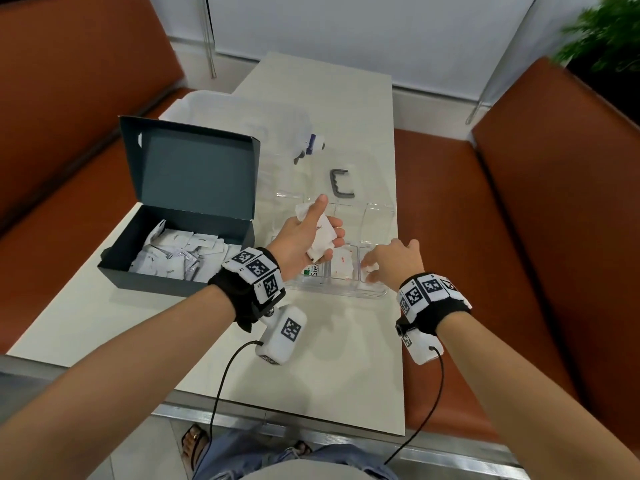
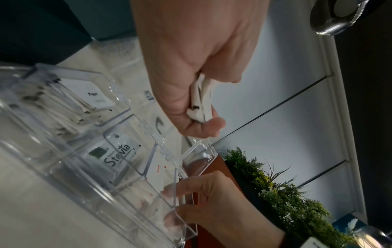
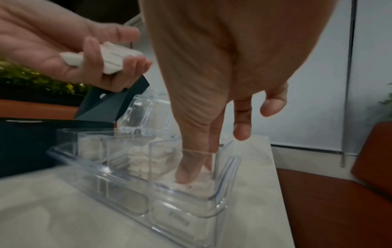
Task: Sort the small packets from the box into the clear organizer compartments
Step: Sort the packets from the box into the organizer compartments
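right wrist only: right hand (image 3: 212,117) fingertips on packet (image 3: 197,185)

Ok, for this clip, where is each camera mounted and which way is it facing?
Head: looks forward and down at the pale table, dark open cardboard box and clear plastic organizer; both forearms show.
Left wrist: looks along the left hand, which grips a bundle of white paper packets above the organizer.
Right wrist: looks along the right hand, fingers reaching into an end compartment.
Both wrist views show the organizer and the opposite hand.
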A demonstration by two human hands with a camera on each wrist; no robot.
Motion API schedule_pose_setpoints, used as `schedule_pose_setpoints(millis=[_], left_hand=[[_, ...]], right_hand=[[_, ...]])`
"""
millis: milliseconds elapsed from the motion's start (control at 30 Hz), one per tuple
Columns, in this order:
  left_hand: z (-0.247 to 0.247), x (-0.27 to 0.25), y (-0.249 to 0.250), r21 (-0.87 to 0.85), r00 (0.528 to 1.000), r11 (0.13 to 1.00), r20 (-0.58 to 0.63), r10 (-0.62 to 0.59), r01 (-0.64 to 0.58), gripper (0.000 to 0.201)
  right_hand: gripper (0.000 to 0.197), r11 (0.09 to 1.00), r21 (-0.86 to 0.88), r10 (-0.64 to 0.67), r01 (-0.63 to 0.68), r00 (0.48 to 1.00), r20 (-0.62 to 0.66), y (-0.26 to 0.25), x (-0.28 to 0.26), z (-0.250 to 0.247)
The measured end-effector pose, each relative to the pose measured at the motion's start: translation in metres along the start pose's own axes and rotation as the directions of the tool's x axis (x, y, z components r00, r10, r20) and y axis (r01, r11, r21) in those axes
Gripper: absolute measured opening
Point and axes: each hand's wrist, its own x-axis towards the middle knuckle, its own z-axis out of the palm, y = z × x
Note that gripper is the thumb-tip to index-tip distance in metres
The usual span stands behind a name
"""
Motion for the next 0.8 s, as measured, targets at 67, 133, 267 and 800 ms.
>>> schedule_pose_setpoints(millis=[67,133,267,800], left_hand=[[-0.001,-0.002,0.005,-0.038,0.999,0.999,0.009,-0.037,0.038,0.065],[-0.003,-0.004,0.009,-0.086,0.996,0.993,0.041,-0.080,0.083,0.070],[-0.009,-0.009,0.016,-0.167,0.984,0.973,0.111,-0.139,0.156,0.061],[-0.054,-0.002,0.031,-0.019,0.992,0.997,0.099,0.080,-0.078,0.023]], right_hand=[[0.028,0.999,0.032,0.036,-0.036,0.999,0.020,0.001,0.000,0.002],[0.028,0.998,0.056,0.038,-0.039,0.999,0.026,0.001,-0.001,0.002],[0.024,0.998,0.053,0.018,-0.019,1.000,0.021,0.001,-0.006,-0.005],[0.018,0.211,0.977,0.298,0.002,0.952,-0.066,-0.096,-0.009,-0.064]])
